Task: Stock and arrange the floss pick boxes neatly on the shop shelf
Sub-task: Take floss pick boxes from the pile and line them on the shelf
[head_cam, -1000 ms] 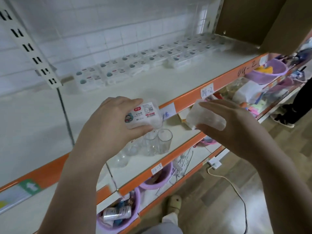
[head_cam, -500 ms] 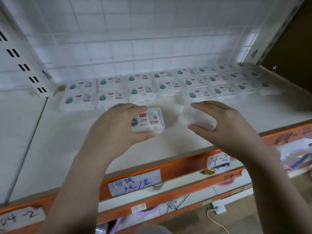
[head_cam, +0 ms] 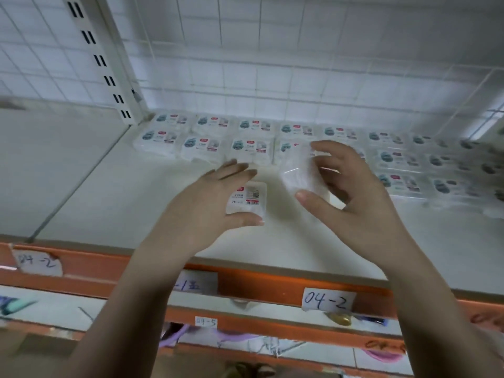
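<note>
My left hand [head_cam: 210, 197] holds a clear floss pick box [head_cam: 247, 198] between thumb and fingers, label up, just over the white shelf [head_cam: 114, 192]. My right hand [head_cam: 351, 192] grips a second floss pick box [head_cam: 298, 171], tilted on edge with its plain side toward me. Both hands hover in front of the rows of floss pick boxes [head_cam: 207, 137] lined along the back of the shelf. The rows run from the upright on the left toward the blurred right side.
A wire grid back panel [head_cam: 272, 55] and a slotted white upright [head_cam: 109, 66] bound the shelf. Its orange front rail [head_cam: 259, 282] carries handwritten tags such as "04-2" [head_cam: 327, 298]. Lower shelves hold purple basins [head_cam: 185, 334] and small goods.
Both hands have moved forward over the shelf toward the rows. The view has tilted from the shelf's end to facing it. The right-hand box is now turned more upright.
</note>
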The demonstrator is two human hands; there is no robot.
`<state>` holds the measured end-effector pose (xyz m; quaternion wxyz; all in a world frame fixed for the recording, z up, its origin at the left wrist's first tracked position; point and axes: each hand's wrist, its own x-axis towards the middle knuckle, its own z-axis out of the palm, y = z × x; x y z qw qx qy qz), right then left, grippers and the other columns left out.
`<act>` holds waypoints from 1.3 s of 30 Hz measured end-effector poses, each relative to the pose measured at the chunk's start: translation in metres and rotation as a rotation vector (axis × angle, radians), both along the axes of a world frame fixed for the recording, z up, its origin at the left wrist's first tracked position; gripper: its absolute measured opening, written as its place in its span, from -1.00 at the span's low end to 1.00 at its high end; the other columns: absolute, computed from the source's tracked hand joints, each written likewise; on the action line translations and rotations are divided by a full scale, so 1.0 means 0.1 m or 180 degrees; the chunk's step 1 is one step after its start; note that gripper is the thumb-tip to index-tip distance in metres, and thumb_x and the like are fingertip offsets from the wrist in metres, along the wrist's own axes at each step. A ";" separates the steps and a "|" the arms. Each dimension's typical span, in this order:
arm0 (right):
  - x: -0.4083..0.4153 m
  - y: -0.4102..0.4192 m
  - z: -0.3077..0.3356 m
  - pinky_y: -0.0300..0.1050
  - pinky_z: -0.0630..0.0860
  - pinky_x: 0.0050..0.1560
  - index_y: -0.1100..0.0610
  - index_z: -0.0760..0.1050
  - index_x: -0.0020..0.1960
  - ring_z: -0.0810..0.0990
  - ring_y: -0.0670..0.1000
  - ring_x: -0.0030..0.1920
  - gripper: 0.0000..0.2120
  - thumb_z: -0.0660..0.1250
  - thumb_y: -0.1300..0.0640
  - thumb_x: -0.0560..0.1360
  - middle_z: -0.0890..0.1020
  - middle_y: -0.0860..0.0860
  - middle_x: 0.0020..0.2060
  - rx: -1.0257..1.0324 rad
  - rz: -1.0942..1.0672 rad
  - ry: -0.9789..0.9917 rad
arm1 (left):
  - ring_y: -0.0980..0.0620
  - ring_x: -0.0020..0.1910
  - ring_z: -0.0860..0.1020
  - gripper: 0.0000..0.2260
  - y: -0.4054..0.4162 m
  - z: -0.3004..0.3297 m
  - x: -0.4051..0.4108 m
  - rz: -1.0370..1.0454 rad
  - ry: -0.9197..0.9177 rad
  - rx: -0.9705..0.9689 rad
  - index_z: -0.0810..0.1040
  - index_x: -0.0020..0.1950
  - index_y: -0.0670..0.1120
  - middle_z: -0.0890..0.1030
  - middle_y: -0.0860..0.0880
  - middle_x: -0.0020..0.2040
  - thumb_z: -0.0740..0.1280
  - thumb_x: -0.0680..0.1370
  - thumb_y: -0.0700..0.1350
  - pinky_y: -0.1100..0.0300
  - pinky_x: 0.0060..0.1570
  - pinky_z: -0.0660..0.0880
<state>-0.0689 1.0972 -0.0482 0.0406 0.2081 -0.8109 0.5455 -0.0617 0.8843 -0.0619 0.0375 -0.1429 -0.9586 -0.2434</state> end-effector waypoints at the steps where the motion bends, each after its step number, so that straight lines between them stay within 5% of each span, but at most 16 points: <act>1: 0.01 -0.02 0.02 -0.20 0.49 0.12 -0.09 0.31 0.27 0.56 -0.09 0.11 -0.47 0.44 0.11 0.39 0.52 -0.10 0.11 -0.0313 0.0190 -0.0073 | 0.31 0.40 0.16 -0.22 0.05 0.03 0.04 -0.0021 0.0032 0.0358 0.29 0.42 0.13 0.28 0.17 0.44 0.40 0.26 0.31 0.31 0.37 0.12; 5: 0.04 -0.07 0.02 -0.23 0.52 0.00 0.10 0.16 0.34 0.59 -0.07 0.04 -0.36 0.40 0.31 0.38 0.43 0.19 0.17 -0.1040 0.0866 -0.0146 | 0.30 0.27 0.41 -0.31 0.25 0.06 0.16 -0.0433 -0.0108 0.1580 0.37 0.38 0.11 0.49 0.19 0.28 0.46 0.28 0.19 0.33 0.27 0.32; 9: 0.06 -0.01 -0.05 -0.14 0.52 0.05 0.10 0.16 0.36 0.56 0.01 0.11 -0.27 0.48 0.13 0.33 0.43 0.18 0.20 -0.1203 0.1045 -0.0336 | 0.22 0.19 0.50 -0.40 0.22 0.02 0.18 -0.0397 -0.0088 0.2045 0.46 0.30 0.07 0.57 0.16 0.18 0.51 0.28 0.05 0.24 0.22 0.42; 13: 0.03 0.10 -0.05 -0.18 0.45 0.19 0.03 0.15 0.41 0.46 -0.02 0.26 -0.22 0.45 0.16 0.30 0.46 0.02 0.23 -0.0461 0.0890 -0.0247 | 0.46 0.14 0.39 -0.37 0.10 0.05 0.13 -0.0060 0.0703 0.1144 0.51 0.24 0.04 0.46 0.28 0.15 0.51 0.19 0.11 0.56 0.15 0.26; 15: 0.02 0.14 -0.04 -0.25 0.36 0.28 -0.11 0.13 0.42 0.38 -0.11 0.33 -0.21 0.43 0.05 0.29 0.44 -0.18 0.25 0.0011 0.0664 -0.0050 | 0.40 0.11 0.39 -0.41 0.04 0.11 0.11 -0.0064 0.0964 0.0736 0.55 0.22 -0.05 0.45 0.21 0.12 0.48 0.21 0.08 0.62 0.14 0.20; 17: 0.02 0.14 0.00 -0.34 0.27 0.29 -0.25 0.11 0.41 0.26 -0.29 0.35 -0.19 0.44 -0.07 0.27 0.34 -0.32 0.30 0.0654 0.0324 0.0226 | 0.25 0.10 0.41 -0.42 0.01 0.14 0.09 -0.0081 0.1115 0.0429 0.55 0.21 -0.09 0.49 0.13 0.11 0.45 0.23 0.07 0.58 0.14 0.21; 21: 0.07 0.05 0.05 -0.57 0.19 0.20 -0.25 0.08 0.40 0.20 -0.46 0.27 -0.15 0.45 -0.12 0.23 0.27 -0.28 0.31 0.1271 0.0026 0.0512 | 0.16 0.07 0.43 -0.44 0.04 0.14 0.06 -0.0065 0.1164 0.0194 0.56 0.21 -0.11 0.57 -0.02 0.14 0.44 0.23 0.03 0.35 0.10 0.31; 24: 0.11 -0.07 0.01 -0.40 0.45 0.09 -0.19 0.14 0.38 0.47 -0.30 0.17 -0.17 0.48 -0.08 0.22 0.43 -0.22 0.24 0.0087 -0.0338 -0.0224 | 0.13 0.02 0.45 -0.45 0.15 0.10 0.04 0.0160 0.1342 0.0386 0.56 0.17 -0.15 0.57 -0.06 0.08 0.47 0.21 0.00 0.35 0.06 0.34; 26: 0.11 -0.14 -0.03 -0.30 0.54 -0.01 0.02 0.35 0.32 0.59 -0.19 0.05 -0.38 0.42 0.01 0.30 0.59 -0.12 0.11 -0.0768 -0.0339 -0.0801 | 0.08 -0.01 0.47 -0.46 0.25 0.05 0.05 0.0332 0.1453 0.0573 0.55 0.14 -0.17 0.56 -0.09 0.04 0.48 0.21 0.01 0.33 0.02 0.37; 29: 0.09 -0.20 -0.11 -0.11 0.58 0.01 0.16 0.52 0.12 0.65 0.01 0.02 -0.77 0.32 0.21 0.46 0.68 0.03 -0.02 -0.1718 -0.0354 -0.1343 | -0.02 0.01 0.50 -0.44 0.38 -0.05 0.09 0.0356 0.1502 0.0580 0.51 0.15 -0.18 0.54 -0.12 0.03 0.43 0.26 0.10 0.24 0.05 0.42; 31: 0.06 -0.18 -0.12 -0.08 0.60 -0.02 0.24 0.50 0.12 0.66 0.05 -0.03 -0.75 0.30 0.26 0.45 0.69 0.08 -0.08 -0.2044 -0.0521 -0.1481 | 0.00 0.06 0.49 -0.41 0.37 -0.07 0.11 0.0205 0.1406 0.0595 0.51 0.20 -0.15 0.54 -0.10 0.07 0.37 0.30 0.19 0.24 0.11 0.40; 35: -0.05 0.01 0.02 -0.14 0.59 0.00 0.04 0.45 0.17 0.66 -0.07 -0.08 -0.73 0.29 0.09 0.48 0.69 -0.06 -0.18 -0.1055 -0.0504 -0.0712 | 0.25 -0.03 0.51 -0.59 0.21 0.14 0.09 0.0064 0.0752 0.1361 0.55 0.16 0.04 0.57 0.17 -0.02 0.30 0.41 0.23 0.40 0.03 0.42; 39: -0.08 0.06 0.19 -0.47 0.41 -0.02 -0.29 0.33 0.20 0.54 -0.31 0.03 -0.72 0.21 -0.07 0.51 0.59 -0.36 -0.02 0.0075 0.0085 -0.0150 | 0.29 -0.16 0.55 -0.58 0.17 0.44 0.04 0.0040 -0.0006 0.1568 0.56 0.15 0.10 0.60 0.21 -0.13 0.27 0.37 0.24 0.47 -0.22 0.44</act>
